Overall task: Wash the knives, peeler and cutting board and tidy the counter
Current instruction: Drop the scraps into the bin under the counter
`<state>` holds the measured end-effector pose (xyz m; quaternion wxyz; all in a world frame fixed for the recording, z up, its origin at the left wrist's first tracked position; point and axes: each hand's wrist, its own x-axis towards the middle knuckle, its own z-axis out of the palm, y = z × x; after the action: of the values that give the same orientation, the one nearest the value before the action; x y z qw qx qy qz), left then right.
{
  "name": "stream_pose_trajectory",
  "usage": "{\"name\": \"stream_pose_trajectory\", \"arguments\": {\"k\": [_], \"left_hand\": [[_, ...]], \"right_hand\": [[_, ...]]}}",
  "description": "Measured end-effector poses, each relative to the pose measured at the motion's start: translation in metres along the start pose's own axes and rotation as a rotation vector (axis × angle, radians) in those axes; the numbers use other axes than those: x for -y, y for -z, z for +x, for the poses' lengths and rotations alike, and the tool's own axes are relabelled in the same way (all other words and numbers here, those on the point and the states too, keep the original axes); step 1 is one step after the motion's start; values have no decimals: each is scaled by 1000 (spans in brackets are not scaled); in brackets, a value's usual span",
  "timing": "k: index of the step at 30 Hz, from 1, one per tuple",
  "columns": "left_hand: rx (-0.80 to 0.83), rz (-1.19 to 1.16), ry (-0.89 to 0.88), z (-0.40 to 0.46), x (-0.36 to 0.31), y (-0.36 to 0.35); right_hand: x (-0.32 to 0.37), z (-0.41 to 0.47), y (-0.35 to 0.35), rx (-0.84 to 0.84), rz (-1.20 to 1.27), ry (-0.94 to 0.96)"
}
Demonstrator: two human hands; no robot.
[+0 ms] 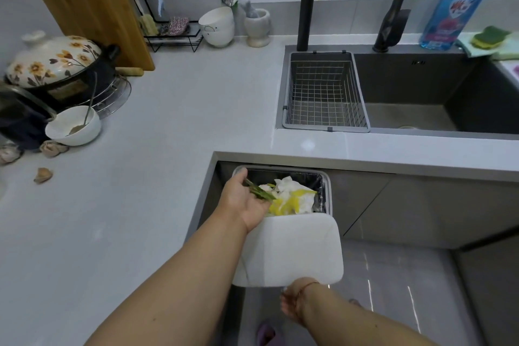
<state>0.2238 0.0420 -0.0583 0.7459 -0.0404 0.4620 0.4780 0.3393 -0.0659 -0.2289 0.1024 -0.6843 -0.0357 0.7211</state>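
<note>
- While the left hand [244, 199] hovers over the open bin [325, 185] at lower centre of the frame, it holds green vegetable scraps [259, 191] in loosely curled fingers, palm turned toward the bin's mouth.
- Below it, the right hand [292, 303] sits under the near edge of the bin's white lid [289, 250], apparently propping it open; its fingers are hidden by the wrist, so I cannot tell whether that grip is closed or slack.
- Inside the bin lie white and yellow waste on a black liner.
- Judging by this, the step in hand is the tidying part: clearing trimmings off the counter [174, 126] into the bin.
- A wooden cutting board [84, 5] leans upright against the wall at upper left of the frame, well apart from the sink [421, 109] at right; no knives or peeler are plainly visible.
- Next, the left hand probably needs to let go so the scraps drop cleanly inside the rim, not onto the lid or floor.
- More bits wait at the left edge: a brown peel [42, 175] lies alone, and similar lumps sit by the white bowl with a spoon [73, 126].
- A green and yellow sponge [490, 36] and a blue bottle [452, 8] stand behind the sink at upper right, handy for any washing left.
</note>
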Motion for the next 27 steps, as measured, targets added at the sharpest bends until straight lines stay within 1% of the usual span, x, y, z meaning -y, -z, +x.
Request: {"name": "stream_pose_trajectory", "arguments": {"k": [2,4,9,12,16,19,22,27], "left_hand": [[84,-1,35,2,1,-1],[110,12,33,1,0,-2],[35,42,-43,4,-3,-2],[28,58,-66,7,-5,1],[7,83,-150,13,-7,6],[-11,96,-217,17,-9,11],[-27,130,-282,20,-11,15],[-70,198,-347,29,-14,17]], "right_hand": [[1,-1,-3,3,-27,7],[2,-2,-5,10,-44,10],[9,-8,-2,18,-28,5],[18,-14,-1,33,16,13],[30,-24,-3,29,90,37],[38,-28,-5,36,170,89],[43,-33,-7,38,262,181],[58,-46,-7,74,302,272]]}}
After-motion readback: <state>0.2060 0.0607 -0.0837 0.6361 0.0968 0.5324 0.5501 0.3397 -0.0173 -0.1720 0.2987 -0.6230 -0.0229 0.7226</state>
